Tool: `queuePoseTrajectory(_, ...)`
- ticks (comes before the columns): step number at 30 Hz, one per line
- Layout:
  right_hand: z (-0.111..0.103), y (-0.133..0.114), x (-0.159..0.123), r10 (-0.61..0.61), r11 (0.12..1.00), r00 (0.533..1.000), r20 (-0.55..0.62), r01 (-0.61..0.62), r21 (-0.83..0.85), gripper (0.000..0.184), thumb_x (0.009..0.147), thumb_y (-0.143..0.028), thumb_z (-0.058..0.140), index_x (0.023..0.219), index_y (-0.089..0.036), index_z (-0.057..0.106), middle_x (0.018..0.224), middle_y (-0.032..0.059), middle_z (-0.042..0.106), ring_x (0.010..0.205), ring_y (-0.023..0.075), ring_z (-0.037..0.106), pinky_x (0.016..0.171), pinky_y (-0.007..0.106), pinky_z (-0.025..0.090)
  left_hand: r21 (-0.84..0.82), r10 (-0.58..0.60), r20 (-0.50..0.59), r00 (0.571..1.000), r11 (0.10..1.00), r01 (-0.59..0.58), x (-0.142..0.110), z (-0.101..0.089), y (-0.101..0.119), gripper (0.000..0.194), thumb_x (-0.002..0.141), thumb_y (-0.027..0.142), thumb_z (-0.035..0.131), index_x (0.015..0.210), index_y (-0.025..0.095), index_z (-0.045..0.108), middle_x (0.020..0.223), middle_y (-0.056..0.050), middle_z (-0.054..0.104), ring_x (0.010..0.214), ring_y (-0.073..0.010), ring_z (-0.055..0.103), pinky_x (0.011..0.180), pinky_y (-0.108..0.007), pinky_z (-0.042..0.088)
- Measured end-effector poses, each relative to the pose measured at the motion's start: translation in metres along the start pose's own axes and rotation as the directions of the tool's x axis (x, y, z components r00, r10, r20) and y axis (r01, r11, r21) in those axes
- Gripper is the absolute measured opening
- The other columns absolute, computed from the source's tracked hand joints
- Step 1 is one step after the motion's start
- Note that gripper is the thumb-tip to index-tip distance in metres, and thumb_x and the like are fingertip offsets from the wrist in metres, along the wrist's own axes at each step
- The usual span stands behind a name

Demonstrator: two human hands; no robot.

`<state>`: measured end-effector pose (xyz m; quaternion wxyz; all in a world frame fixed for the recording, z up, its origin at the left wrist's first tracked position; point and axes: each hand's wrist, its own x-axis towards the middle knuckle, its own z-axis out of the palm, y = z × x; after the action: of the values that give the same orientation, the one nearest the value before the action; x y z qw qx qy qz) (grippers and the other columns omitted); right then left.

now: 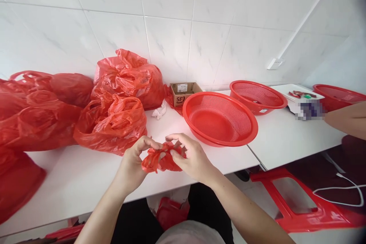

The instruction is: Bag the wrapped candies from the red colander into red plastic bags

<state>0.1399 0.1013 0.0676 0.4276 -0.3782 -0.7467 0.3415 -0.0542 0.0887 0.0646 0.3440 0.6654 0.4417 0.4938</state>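
Note:
Between my two hands is a small crumpled red plastic bag (162,158), held just above the near edge of the white table (200,157). My left hand (136,162) grips its left side with thumb and fingers closed. On the other side, my right hand (191,156) pinches the bag's plastic between thumb and curled fingers. What the bag contains, if anything, I cannot make out. Beyond my right hand stands a red perforated basin (220,122) with a bare bottom. A large, full-looking red plastic bag (114,126) lies just beyond my left hand.
More bulging red bags (37,118) fill the left side. A cardboard box (183,93) and white tissue (159,110) sit near the wall. At right are another basin (257,97), a white tray (297,91) with small tools, a person's arm (349,120) and a red stool (309,206).

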Motion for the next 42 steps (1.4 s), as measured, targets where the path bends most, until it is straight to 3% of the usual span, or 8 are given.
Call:
queuePoseTrajectory(11, 0.026, 0.004, -0.006, 0.149, 0.957, 0.989, -0.010, -0.141, 0.254, 0.021, 0.083, -0.017, 0.061, 0.100, -0.025, 0.051, 0.084, -0.0007, 0.067, 0.076, 0.0156, 0.067, 0.072, 0.030, 0.056, 0.391, 0.342, -0.127, 0.931, 0.880, -0.270, -0.005, 0.019, -0.019, 0.029, 0.078, 0.004, 0.056, 0.099, 0.024, 0.058, 0.092, -0.001, 0.069, 0.084, -0.0161, 0.068, 0.073, -0.028, 0.054)
queuePoseTrajectory(19, 0.007, 0.012, 0.003, 0.216, 0.782, 0.938, 0.270, -0.332, 0.527, 0.029, 0.089, -0.045, 0.064, 0.099, -0.018, 0.067, 0.090, 0.0035, 0.067, 0.073, 0.0141, 0.065, 0.060, 0.026, 0.056, 0.410, 0.433, -0.116, 0.894, 0.840, -0.354, -0.005, 0.011, -0.006, 0.021, 0.080, 0.011, 0.065, 0.098, 0.022, 0.067, 0.093, -0.003, 0.065, 0.082, -0.0160, 0.066, 0.068, -0.025, 0.054)
queuePoseTrajectory(23, 0.003, 0.006, 0.002, 0.164, 0.917, 0.961, 0.223, -0.232, 0.324, 0.017, 0.091, -0.035, 0.061, 0.090, -0.019, 0.066, 0.080, 0.0014, 0.067, 0.071, 0.0139, 0.062, 0.063, 0.027, 0.053, 0.334, 0.324, 0.039, 0.945, 0.887, -0.318, -0.002, -0.004, 0.005, 0.021, 0.084, 0.012, 0.062, 0.096, 0.023, 0.074, 0.091, -0.004, 0.074, 0.083, -0.0175, 0.072, 0.073, -0.025, 0.056)
queuePoseTrajectory(26, 0.001, -0.001, 0.000, 0.006, 1.000, 0.991, 0.134, -0.007, 0.005, 0.009, 0.090, -0.021, 0.057, 0.082, -0.020, 0.061, 0.081, 0.0009, 0.067, 0.068, 0.0127, 0.059, 0.064, 0.026, 0.048, 0.252, 0.221, 0.131, 0.966, 0.935, -0.248, -0.002, -0.014, 0.007, 0.024, 0.085, 0.015, 0.063, 0.101, 0.025, 0.078, 0.097, -0.006, 0.078, 0.084, -0.0202, 0.075, 0.073, -0.027, 0.059)
queuePoseTrajectory(31, 0.002, -0.010, -0.007, -0.179, 0.899, 0.969, 0.169, 0.230, -0.373, 0.013, 0.085, -0.011, 0.052, 0.077, -0.021, 0.053, 0.075, 0.0002, 0.063, 0.060, 0.0116, 0.052, 0.056, 0.025, 0.037, 0.251, 0.151, -0.070, 0.986, 0.959, -0.129, -0.003, -0.022, -0.001, 0.016, 0.084, 0.024, 0.069, 0.095, 0.024, 0.080, 0.090, -0.004, 0.080, 0.081, -0.0215, 0.075, 0.076, -0.031, 0.059)
queuePoseTrajectory(37, -0.006, -0.007, -0.018, -0.075, 0.942, 0.979, 0.191, 0.133, -0.308, 0.011, 0.090, -0.014, 0.053, 0.081, -0.021, 0.054, 0.078, 0.0010, 0.062, 0.064, 0.0131, 0.055, 0.059, 0.027, 0.042, 0.225, 0.076, -0.195, 0.978, 0.974, -0.031, -0.001, -0.020, 0.003, 0.015, 0.085, 0.034, 0.071, 0.091, 0.023, 0.079, 0.088, -0.004, 0.079, 0.081, -0.0214, 0.073, 0.075, -0.031, 0.059)
queuePoseTrajectory(39, -0.011, -0.006, -0.016, -0.122, 0.956, 0.985, 0.124, 0.151, -0.250, 0.004, 0.093, -0.022, 0.056, 0.095, -0.021, 0.059, 0.093, 0.0056, 0.066, 0.081, 0.0176, 0.062, 0.072, 0.031, 0.050, 0.207, 0.038, -0.168, 0.985, 0.978, -0.002, 0.000, -0.017, 0.013, 0.015, 0.085, 0.035, 0.070, 0.091, 0.024, 0.078, 0.089, -0.004, 0.078, 0.083, -0.0209, 0.073, 0.077, -0.030, 0.058)
queuePoseTrajectory(42, -0.008, -0.004, -0.009, -0.225, 0.963, 0.971, 0.085, 0.234, -0.129, 0.028, 0.094, -0.030, 0.061, 0.120, -0.022, 0.057, 0.126, 0.0116, 0.063, 0.118, 0.0235, 0.058, 0.098, 0.039, 0.048, 0.166, 0.030, -0.051, 0.998, 0.986, -0.021, 0.000, -0.010, 0.027, 0.012, 0.085, 0.030, 0.069, 0.091, 0.024, 0.078, 0.086, -0.003, 0.077, 0.080, -0.0184, 0.071, 0.075, -0.027, 0.057)
